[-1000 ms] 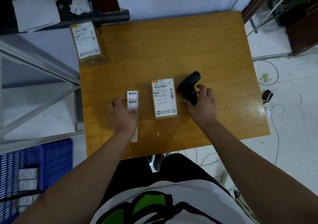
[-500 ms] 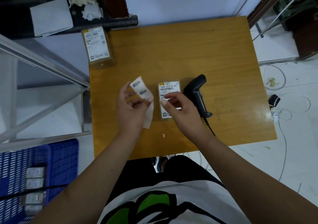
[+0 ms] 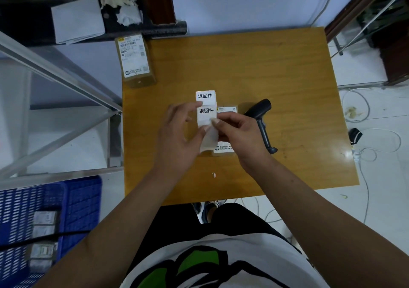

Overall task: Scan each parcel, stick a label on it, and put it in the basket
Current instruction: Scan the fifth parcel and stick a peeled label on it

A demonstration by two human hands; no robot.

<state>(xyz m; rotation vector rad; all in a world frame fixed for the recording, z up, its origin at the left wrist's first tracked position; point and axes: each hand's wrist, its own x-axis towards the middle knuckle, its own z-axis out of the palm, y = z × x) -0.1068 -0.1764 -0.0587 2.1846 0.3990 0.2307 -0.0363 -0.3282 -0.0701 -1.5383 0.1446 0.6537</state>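
In the head view we see the left hand (image 3: 177,137) holding a label strip (image 3: 206,110) up above the table (image 3: 276,66), fingers and thumb curled round its sides. Two printed labels show on it. The right hand (image 3: 239,132) pinches the strip's right edge at the lower label, which we read as peeling that label off. The parcel (image 3: 224,149) lies flat on the table right under both hands, mostly hidden by them. The scanner (image 3: 261,119) lies just right of it, with no hand on it. A second parcel (image 3: 135,59) sits at the far left corner. The basket (image 3: 84,203) stands near left, with several boxes (image 3: 44,219) inside. We judge the scan of this parcel likely done. Sticking the label and putting the parcel in the basket are left, then the second parcel
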